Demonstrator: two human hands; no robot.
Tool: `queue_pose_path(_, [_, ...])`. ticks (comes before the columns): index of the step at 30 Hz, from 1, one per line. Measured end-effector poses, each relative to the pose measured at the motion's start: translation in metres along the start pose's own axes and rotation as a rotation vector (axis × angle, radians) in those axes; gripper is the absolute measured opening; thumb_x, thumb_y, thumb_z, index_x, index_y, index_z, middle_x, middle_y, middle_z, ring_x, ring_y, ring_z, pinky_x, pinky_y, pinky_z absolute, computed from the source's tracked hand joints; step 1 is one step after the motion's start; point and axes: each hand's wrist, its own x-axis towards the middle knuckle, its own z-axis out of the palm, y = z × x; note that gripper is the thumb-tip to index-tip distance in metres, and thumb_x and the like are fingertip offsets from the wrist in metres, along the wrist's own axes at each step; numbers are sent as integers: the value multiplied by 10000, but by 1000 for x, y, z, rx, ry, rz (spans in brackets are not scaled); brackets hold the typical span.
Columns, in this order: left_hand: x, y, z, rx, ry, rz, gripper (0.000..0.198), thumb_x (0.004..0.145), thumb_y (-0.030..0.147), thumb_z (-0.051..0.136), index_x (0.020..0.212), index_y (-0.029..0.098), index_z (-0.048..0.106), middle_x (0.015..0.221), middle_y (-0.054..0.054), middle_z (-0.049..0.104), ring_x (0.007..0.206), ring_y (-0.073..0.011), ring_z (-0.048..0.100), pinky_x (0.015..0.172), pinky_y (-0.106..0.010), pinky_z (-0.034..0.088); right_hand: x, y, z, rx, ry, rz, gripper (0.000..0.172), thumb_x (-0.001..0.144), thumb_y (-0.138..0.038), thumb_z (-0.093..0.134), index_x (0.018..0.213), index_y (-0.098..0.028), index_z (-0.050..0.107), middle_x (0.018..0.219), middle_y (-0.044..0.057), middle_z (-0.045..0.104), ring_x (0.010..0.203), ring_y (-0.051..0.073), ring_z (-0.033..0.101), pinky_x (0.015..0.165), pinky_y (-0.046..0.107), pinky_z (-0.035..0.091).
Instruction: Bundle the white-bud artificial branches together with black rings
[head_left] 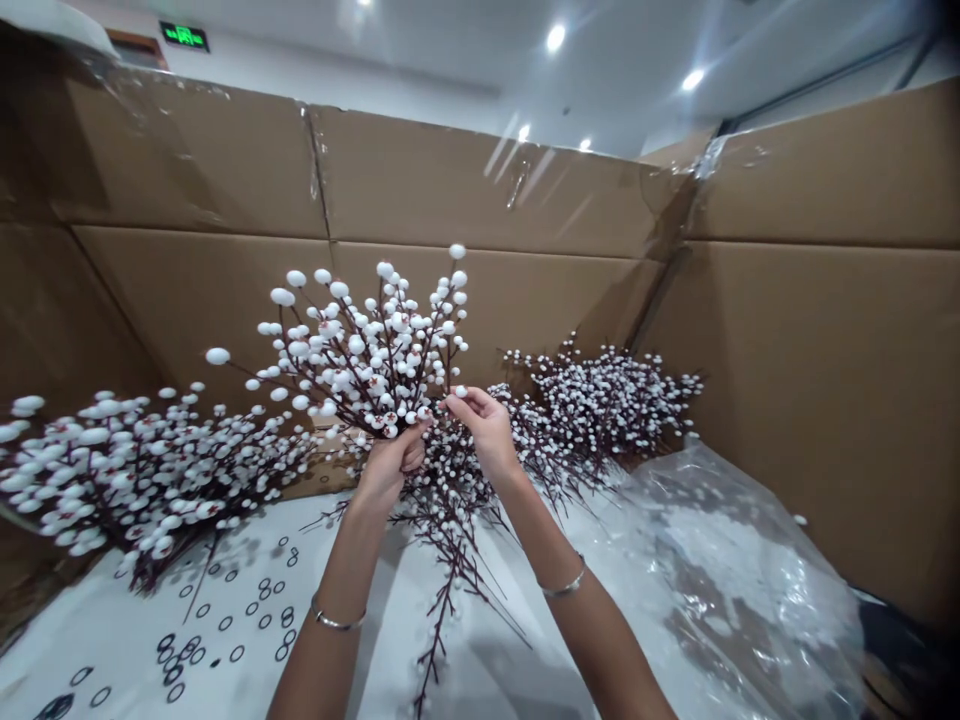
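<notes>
My left hand (391, 466) is closed around the lower stems of a bunch of white berry branches (367, 350), held upright above the table. The berries are round and white on dark reddish-brown twigs. At the right side of this bunch, my right hand (484, 425) pinches a twig with a white berry between thumb and fingertips. Below and behind both hands lies a loose heap of similar berry branches (450, 480), some stems pointing toward me. The lower ends of the held stems are hidden by my left hand.
Another pile of berry branches (150, 470) lies at the left, and a further pile (615, 400) at the back right. Many small black rings (198, 655) are scattered on the white table (300, 570). A clear plastic bag (750, 570) lies right. Cardboard walls (495, 200) enclose the back and sides.
</notes>
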Motion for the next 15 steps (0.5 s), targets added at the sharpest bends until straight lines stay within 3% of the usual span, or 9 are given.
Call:
queue_pose_path(4, [2,3,-1,-113,-35,19,386,617,319,858,622,157,508,460,136,208,379,-8,113,378,-195,84,-10,7,-1,100,-19,128,245,681,-377,809,821,-199,715,804,30,726,722,149,633,731,289,505])
queue_pose_path(7, [3,2,0,-170,-65,-1,433,636,299,851,579,170,441,461,126,223,377,-9,124,365,-190,108,-16,12,0,176,63,164,262,640,-370,837,804,-204,718,809,21,723,645,124,583,683,283,498])
queue_pose_path(15, [3,-8,8,-200,-15,-59,256,642,253,824,732,128,620,579,55,497,393,6,226,361,-155,133,-22,25,4,270,31,250,314,544,-366,888,752,-218,706,753,-16,674,678,132,591,637,261,490])
